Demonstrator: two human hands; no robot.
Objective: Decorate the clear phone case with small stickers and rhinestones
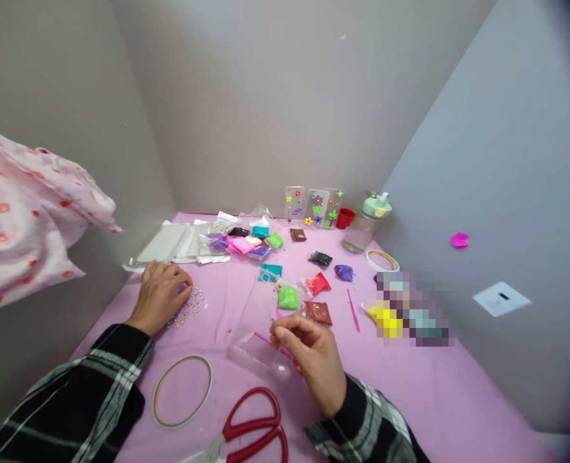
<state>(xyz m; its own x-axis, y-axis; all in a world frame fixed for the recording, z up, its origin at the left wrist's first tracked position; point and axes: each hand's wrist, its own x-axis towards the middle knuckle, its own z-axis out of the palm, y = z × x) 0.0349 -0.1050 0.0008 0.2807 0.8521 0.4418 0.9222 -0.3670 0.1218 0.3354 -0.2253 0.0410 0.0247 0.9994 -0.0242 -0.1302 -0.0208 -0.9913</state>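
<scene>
My left hand [162,292] rests palm down on the pink table cover [246,386], its curled fingers touching a sheet of small stick-on gems [189,307]. My right hand [311,363] hovers lower in the middle, thumb and fingers pinched on a thin pink stick tool [270,343] above a clear plastic case [256,347]. Small bags of coloured clay lie just beyond it: green [288,296], red [317,283], brown [317,312].
Red-handled scissors [250,431] and a tape ring [182,390] lie near the front edge. More clay bags [246,243], clear packets [169,247], decorated cases [313,207], a red cup [345,218] and a jar [364,225] stand at the back. Pink spotted cloth [24,212] hangs at left.
</scene>
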